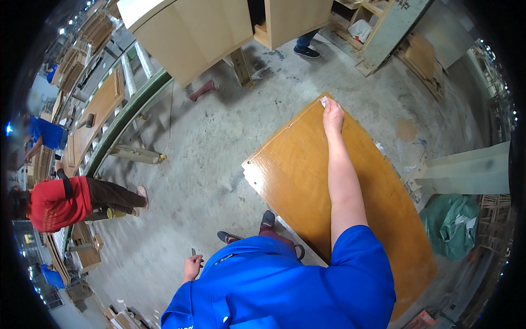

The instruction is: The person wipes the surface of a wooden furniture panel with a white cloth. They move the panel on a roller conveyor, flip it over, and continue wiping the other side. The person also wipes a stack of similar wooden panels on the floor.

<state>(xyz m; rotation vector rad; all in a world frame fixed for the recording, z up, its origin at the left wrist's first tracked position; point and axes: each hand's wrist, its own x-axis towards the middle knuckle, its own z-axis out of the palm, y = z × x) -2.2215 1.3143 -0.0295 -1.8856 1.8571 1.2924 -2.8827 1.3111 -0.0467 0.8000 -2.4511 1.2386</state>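
Note:
A large varnished wooden panel [361, 181], glossy and orange-brown, stretches out before me and to my right. My right hand [333, 116] is at its far corner, closed on a small white wad [324, 101] that touches the panel there; whether this is cloth or paper I cannot make out. Low at my left side, away from the panel, my left hand [193, 267] is closed on a small thin grey blade [193, 251] that points up from the fingers. Small dark holes show near the panel's left corner.
A pale wooden cabinet [203, 33] stands ahead, a person's shoe [307, 52] beside it. To the left, a person in red [60, 203] works at a green-framed roller conveyor [129, 109]. On the right are a pale post [466, 169] and a green sack [450, 225].

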